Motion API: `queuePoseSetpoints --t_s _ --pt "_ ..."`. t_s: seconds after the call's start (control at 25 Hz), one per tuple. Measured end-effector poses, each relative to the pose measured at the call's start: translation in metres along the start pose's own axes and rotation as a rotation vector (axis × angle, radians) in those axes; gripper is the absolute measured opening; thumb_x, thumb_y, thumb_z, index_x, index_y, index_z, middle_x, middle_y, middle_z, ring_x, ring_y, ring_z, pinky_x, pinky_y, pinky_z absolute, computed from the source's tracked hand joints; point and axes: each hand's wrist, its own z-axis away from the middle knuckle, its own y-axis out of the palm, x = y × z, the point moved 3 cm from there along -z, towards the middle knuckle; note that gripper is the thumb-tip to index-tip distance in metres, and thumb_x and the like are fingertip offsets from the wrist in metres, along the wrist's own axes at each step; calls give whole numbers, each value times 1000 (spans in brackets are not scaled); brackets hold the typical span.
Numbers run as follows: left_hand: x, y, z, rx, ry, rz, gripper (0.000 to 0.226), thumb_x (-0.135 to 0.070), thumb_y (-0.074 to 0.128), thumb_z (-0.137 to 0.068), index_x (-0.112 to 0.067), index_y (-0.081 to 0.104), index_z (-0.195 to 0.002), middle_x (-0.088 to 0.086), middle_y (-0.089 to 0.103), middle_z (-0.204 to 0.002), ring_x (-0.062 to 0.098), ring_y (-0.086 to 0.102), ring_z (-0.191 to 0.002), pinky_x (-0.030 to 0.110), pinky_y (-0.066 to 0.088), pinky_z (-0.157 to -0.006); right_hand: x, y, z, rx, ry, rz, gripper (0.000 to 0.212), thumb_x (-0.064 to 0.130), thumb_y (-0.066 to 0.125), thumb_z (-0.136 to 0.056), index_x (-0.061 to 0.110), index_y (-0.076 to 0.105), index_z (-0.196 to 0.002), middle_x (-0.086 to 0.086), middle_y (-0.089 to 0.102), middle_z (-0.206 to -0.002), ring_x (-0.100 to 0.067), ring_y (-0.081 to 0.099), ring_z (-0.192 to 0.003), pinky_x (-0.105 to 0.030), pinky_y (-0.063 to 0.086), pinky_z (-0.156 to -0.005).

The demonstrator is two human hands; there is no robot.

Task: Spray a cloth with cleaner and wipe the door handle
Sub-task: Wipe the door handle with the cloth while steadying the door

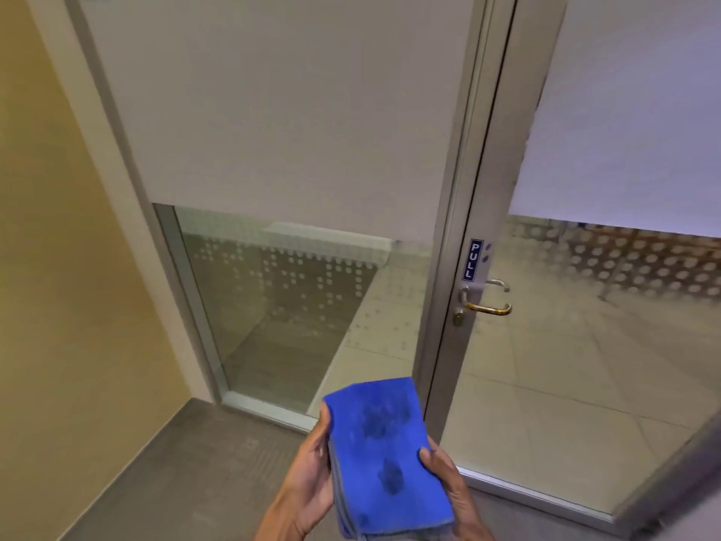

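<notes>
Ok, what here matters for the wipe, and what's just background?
For the job:
- blue cloth, folded, dark damp spots on top
- left hand and right hand, holding the cloth's sides
- door handle

Background:
- PULL sticker
- keyhole
- frosted glass panels

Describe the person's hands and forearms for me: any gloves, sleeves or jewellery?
Both are bare. The left hand and right hand wear no gloves, and no rings show on the visible fingers. The forearms run out of the bottom of the head view with no sleeve, watch or band in sight.
</notes>
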Motion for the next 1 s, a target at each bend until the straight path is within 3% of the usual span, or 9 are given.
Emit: queuePoseSetpoints --t_s 0.12,0.24,0.32,0.44,0.52,0.64,0.84,0.92,1.0 --pt "11 22 -28 61 -71 -12 70 -52 41 -104 4 52 -145 27 53 -149 39 54 -137 51 47 -112 12 -9 11 21 -152 -198 52 28 22 -111 7 26 -158 -24 30 -163 -42 29 -150 -53 15 -123" --pt "22 46 -57 115 -138 -25 68 -51 38 -108 3 49 -148 27 50 -152 40 51 -140 51 45 -112 39 -13 9 153 -284 -322 71 44 -16 -103 16 12 -162 -11 14 -170 -29 7 -158 -42 -3 -123" --pt "26 59 -77 118 -165 -43 69 -52 38 -107 3 49 -148 27 49 -152 40 49 -141 52 42 -115 53 -22 4 109 -284 -347 68 50 -1 -106 17 21 -160 -9 18 -169 -30 16 -156 -43 5 -123" --pt "25 78 -106 133 -175 -102 70 -53 38 -106 3 51 -146 25 50 -152 38 50 -141 50 42 -116 69 -49 1 -163 -258 -280 65 43 72 -88 14 56 -144 -15 48 -154 -40 54 -135 -53 41 -110" --pt "24 87 -126 123 -174 -140 70 -54 39 -106 3 53 -146 25 51 -151 37 50 -141 51 36 -121 90 -52 -6 -141 -227 -286 70 38 84 -78 12 62 -139 -18 59 -145 -42 59 -129 -53 46 -106" --pt "18 102 -162 100 -168 -201 70 -54 37 -106 2 55 -144 24 52 -151 36 50 -141 51 29 -125 125 -51 -16 -185 -153 -215 73 34 87 -75 8 62 -139 -21 60 -144 -42 59 -129 -55 45 -109" --pt "8 127 -220 47 -43 -298 58 -43 48 -102 -2 60 -141 18 66 -138 30 68 -122 43 57 -101 179 -66 -26 -221 -180 -209 70 37 80 -80 8 60 -140 -20 56 -148 -43 53 -135 -56 37 -116" --pt "2 136 -240 -11 64 -454 57 -46 50 -99 -8 61 -140 12 69 -134 25 74 -109 40 62 -90 193 -82 -32 -198 -152 -300 60 44 67 -88 7 65 -135 -21 60 -143 -44 57 -130 -57 42 -111" --pt "-5 144 -259 -86 194 -702 56 -58 49 -97 -24 62 -138 -2 70 -135 19 71 -116 41 58 -99 209 -97 -37 -211 -177 -372 56 50 51 -95 7 75 -122 -22 71 -128 -44 69 -112 -59 56 -92"
